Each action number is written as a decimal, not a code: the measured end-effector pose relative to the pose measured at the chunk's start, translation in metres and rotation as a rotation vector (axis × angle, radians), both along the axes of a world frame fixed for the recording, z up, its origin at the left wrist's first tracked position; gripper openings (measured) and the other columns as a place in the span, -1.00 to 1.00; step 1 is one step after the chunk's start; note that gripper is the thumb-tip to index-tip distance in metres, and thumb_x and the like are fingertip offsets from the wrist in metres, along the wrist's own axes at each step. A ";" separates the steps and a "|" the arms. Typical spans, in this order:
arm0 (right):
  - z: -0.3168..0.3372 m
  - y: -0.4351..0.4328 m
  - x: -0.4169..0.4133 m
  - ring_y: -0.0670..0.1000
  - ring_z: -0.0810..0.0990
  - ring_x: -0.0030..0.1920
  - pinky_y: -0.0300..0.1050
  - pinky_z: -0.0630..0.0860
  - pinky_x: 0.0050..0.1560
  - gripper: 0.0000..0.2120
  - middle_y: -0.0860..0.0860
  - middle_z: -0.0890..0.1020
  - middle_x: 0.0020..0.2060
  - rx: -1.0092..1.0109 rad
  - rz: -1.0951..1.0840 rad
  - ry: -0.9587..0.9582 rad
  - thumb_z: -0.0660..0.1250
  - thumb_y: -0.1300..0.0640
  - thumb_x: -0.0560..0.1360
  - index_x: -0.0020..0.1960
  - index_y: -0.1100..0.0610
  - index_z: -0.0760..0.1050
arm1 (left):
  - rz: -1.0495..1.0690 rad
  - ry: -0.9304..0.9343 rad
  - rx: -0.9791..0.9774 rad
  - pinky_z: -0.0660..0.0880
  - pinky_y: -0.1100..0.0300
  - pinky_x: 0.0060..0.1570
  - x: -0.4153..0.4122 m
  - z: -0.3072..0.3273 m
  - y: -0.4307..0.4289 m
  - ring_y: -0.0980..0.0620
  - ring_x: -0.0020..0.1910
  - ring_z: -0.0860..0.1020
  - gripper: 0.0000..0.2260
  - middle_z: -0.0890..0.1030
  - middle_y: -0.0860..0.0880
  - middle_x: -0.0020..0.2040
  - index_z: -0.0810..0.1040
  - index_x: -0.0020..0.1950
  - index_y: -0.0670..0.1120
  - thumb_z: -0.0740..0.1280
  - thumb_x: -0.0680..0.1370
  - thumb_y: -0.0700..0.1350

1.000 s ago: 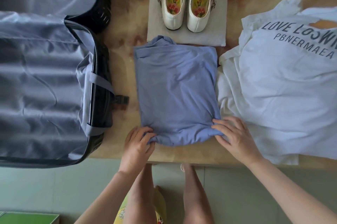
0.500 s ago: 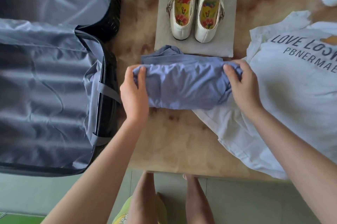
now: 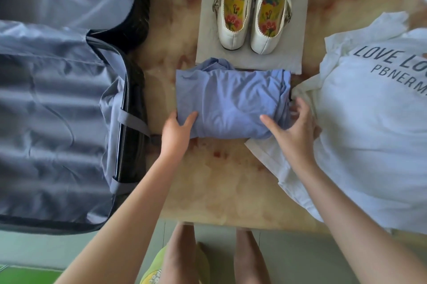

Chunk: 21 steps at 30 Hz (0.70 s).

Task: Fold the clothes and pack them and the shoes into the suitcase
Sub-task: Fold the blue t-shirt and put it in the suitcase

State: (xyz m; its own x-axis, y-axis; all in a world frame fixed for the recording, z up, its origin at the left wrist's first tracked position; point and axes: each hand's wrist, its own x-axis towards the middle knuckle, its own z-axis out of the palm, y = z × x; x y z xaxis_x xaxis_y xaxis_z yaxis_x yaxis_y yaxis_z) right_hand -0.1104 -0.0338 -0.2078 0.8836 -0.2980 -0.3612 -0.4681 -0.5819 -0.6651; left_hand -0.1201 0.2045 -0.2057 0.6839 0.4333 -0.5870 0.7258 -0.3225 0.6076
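Observation:
A blue garment (image 3: 231, 103) lies folded into a thick bundle in the middle of the table. My left hand (image 3: 176, 132) grips its near left corner, thumb on top and fingers hidden beneath. At the bundle's right end my right hand (image 3: 292, 128) holds it, thumb on top and fingers spread against the end. A white T-shirt (image 3: 374, 126) with dark lettering lies spread out to the right, touching the bundle. A pair of cream shoes (image 3: 251, 13) stands behind. The open suitcase (image 3: 132, 98) with grey lining lies at the left.
The shoes stand on a flat grey cloth bag (image 3: 298, 54). Bare marbled tabletop (image 3: 219, 186) shows between the bundle and the near edge. The suitcase overhangs the table's near left. My legs and the floor are below the edge.
The blue garment's near half was folded away from me onto the far half. My hands then came back from its far side to its near corners.

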 end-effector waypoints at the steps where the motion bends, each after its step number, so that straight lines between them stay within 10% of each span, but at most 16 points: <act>1: 0.000 0.004 -0.005 -0.03 0.40 0.15 0.10 0.29 0.31 -0.37 -0.09 0.52 0.06 -0.019 -0.013 0.032 0.49 -0.23 0.29 0.21 0.08 0.42 | 0.022 -0.015 0.001 0.40 0.36 -0.14 -0.001 -0.001 -0.001 -0.04 0.03 0.55 -0.73 0.59 -0.08 0.09 0.49 0.14 -0.17 0.30 0.58 0.00; 4: -0.002 0.014 -0.007 -0.01 0.36 -0.07 0.10 0.28 0.22 -0.70 -0.05 0.47 -0.31 -0.179 0.058 -0.076 0.43 -0.02 0.44 -0.22 0.16 0.42 | 0.037 -0.134 0.073 0.31 0.46 -0.40 0.005 0.005 -0.003 0.10 -0.24 0.44 -0.83 0.53 0.01 -0.16 0.39 -0.05 -0.13 0.24 0.61 -0.04; 8: 0.000 0.010 0.008 0.03 0.36 -0.36 0.05 0.24 0.25 -0.75 -0.04 0.42 -0.47 -0.309 0.066 -0.262 0.24 0.11 0.57 -0.27 0.14 0.46 | 0.076 -0.254 0.181 0.25 0.23 -0.38 0.017 0.012 -0.001 0.12 -0.31 0.41 -0.80 0.47 0.06 -0.26 0.34 -0.07 -0.14 0.20 0.63 -0.02; 14: 0.001 0.000 -0.016 0.07 0.45 0.12 -0.15 0.12 0.18 -0.74 -0.01 0.57 0.01 -0.177 -0.094 -0.117 0.35 -0.05 0.50 0.06 0.11 0.53 | 0.004 -0.054 0.055 0.28 0.33 -0.24 -0.004 -0.001 0.004 -0.06 0.05 0.51 -0.68 0.56 -0.09 0.10 0.40 0.26 -0.20 0.19 0.63 0.01; 21: -0.002 0.018 -0.063 0.02 0.33 0.19 -0.07 0.14 0.23 -0.70 -0.07 0.49 0.08 -0.111 -0.055 0.041 0.50 -0.06 0.36 0.03 0.01 0.57 | 0.028 -0.068 -0.048 0.33 0.19 0.19 -0.039 0.013 -0.007 -0.06 0.36 0.40 -0.16 0.41 -0.14 0.38 -0.09 0.57 0.02 0.43 0.50 -0.13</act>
